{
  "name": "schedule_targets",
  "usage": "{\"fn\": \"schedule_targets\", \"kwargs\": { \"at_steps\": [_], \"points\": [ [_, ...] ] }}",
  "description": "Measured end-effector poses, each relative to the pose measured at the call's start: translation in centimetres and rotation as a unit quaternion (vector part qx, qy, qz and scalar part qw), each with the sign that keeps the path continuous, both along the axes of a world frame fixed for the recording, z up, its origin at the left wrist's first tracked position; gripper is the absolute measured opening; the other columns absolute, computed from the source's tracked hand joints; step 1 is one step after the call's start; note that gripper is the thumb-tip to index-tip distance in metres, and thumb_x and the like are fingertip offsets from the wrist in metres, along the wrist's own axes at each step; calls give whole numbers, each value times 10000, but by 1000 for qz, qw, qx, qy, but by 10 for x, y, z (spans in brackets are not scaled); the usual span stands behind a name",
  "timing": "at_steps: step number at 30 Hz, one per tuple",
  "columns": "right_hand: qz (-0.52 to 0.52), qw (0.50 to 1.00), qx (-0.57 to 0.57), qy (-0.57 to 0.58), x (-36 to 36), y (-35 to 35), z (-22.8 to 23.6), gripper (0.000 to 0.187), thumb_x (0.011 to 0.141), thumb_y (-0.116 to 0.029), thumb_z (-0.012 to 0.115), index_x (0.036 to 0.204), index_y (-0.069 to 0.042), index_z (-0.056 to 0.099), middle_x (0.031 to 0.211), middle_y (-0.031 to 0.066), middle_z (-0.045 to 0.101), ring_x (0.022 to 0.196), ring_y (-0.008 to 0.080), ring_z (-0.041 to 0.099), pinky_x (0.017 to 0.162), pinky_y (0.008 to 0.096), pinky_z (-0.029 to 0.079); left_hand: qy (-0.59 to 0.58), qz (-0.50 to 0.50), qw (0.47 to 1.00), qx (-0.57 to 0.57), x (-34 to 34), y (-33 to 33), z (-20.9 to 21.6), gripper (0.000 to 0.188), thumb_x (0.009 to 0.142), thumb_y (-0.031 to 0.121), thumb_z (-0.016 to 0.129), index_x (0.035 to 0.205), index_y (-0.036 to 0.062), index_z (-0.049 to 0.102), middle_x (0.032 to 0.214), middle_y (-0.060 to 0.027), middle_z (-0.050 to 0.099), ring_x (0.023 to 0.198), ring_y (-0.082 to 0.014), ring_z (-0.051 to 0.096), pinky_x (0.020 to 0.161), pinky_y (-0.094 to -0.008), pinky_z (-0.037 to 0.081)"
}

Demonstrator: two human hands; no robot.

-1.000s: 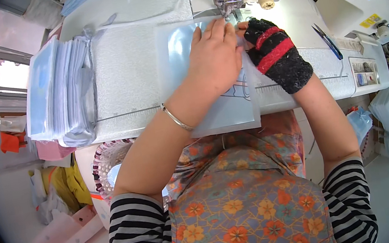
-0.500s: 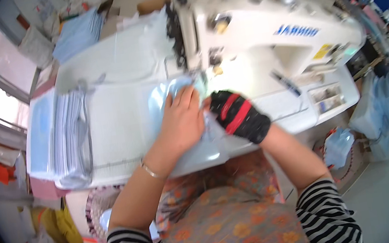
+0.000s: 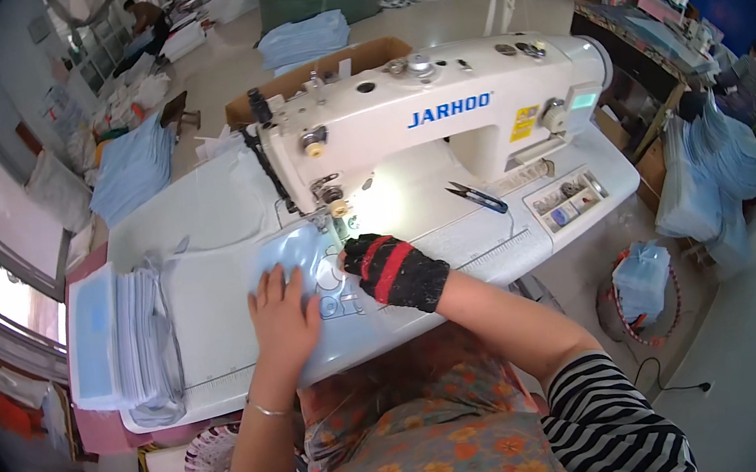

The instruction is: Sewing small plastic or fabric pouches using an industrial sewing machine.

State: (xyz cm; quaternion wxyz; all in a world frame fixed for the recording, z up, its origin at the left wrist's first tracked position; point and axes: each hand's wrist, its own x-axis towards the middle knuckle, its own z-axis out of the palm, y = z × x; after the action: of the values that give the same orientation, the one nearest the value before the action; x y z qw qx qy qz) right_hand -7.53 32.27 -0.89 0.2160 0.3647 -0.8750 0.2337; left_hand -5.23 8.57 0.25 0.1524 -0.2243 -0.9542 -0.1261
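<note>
My left hand (image 3: 284, 311) lies flat, fingers spread, pressing the pale blue fabric piece (image 3: 329, 302) onto the sewing table (image 3: 210, 290). My right hand (image 3: 390, 271), in a black and red glove, rests just beside it with fingers curled down on the same piece, gripping nothing. The sewing machine (image 3: 439, 119) stands directly beyond both hands. 1 stack of blue pieces (image 3: 126, 347) sits well left of my left hand; the table's near edge runs under my wrists.

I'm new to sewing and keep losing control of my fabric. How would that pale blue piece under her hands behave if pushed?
The pale blue piece is probably floppy: it lies flat under the left hand, with the gloved right hand pressing it too. It looks thin, so likely light. On the smooth white table it would probably slide easily.
</note>
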Motion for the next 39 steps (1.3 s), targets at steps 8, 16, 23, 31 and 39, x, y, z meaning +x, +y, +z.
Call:
{"fn": "schedule_targets", "kwargs": {
  "at_steps": [8,16,23,31,39],
  "points": [
    [-27,999,-34,13,37,7,-16,358,812,-1,516,1149,7,635,1095,214,660,1016,383,629,912,450,508,3,-11,995,100,7,-24,-7,377,908,69,577,1283,40,602,1387,-255,515,1260,-432,506,1079,-438,419],
    [22,991,-89,-92,53,18,5,487,734,108,531,1149,-103,677,1184,152,656,1085,356,620,943,409,513,-36,4,987,154,9,-21,-3,337,894,66,592,1224,15,637,1366,-255,532,1250,-411,525,1060,-436,436],
    [24,996,-51,-69,59,10,6,534,742,120,535,1199,-122,665,1238,142,634,1114,354,608,956,418,509,-7,-5,996,91,19,-13,5,441,865,236,688,1222,-16,630,1352,-271,539,1237,-420,527,1075,-480,405],
    [59,991,-63,-99,60,13,19,509,740,118,556,1175,-115,681,1295,150,615,1115,359,608,951,422,514,-36,-54,983,170,40,-23,14,367,890,109,623,1233,-20,604,1333,-258,556,1181,-418,571,1043,-465,436],
    [58,997,-11,-59,72,6,23,317,768,61,622,1035,-90,698,1202,144,661,997,351,648,838,411,538,127,-114,975,144,114,-71,15,316,793,-20,624,1106,11,651,1120,-159,643,986,-326,634,838,-393,510]
  ]
}}
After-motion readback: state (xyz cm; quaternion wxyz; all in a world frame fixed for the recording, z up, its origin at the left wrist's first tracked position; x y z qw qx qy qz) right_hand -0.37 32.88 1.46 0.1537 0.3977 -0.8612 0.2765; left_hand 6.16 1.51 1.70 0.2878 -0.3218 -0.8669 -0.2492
